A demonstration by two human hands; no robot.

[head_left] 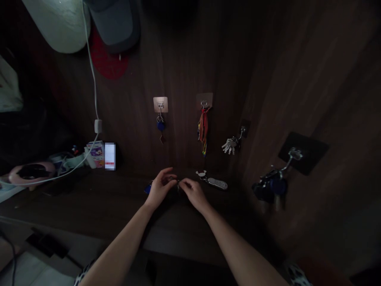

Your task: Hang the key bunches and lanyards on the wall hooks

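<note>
Over the dark wooden shelf point(119, 194), my left hand point(160, 188) and my right hand point(193, 192) meet with thumbs and fingertips pinched. Between them is a small key ring point(179, 185), dim and partly covered by the fingers; a bit of metal hangs below it. A blue tag point(148, 188) shows beside my left hand, and whether it joins the ring is hidden. To the right of my right hand, a silver-grey remote-like fob point(217, 183) lies on the shelf with a small white charm point(201, 174) at its end.
Wall hooks hold a blue key fob point(160, 126), orange and red lanyards point(203, 127), a bunch of keys point(229, 145) and dark keys point(269, 186). A lit phone point(110, 156), small boxes point(97, 153) and a pink round item point(31, 172) stand left. Caps point(114, 24) and a white cable point(92, 75) hang above.
</note>
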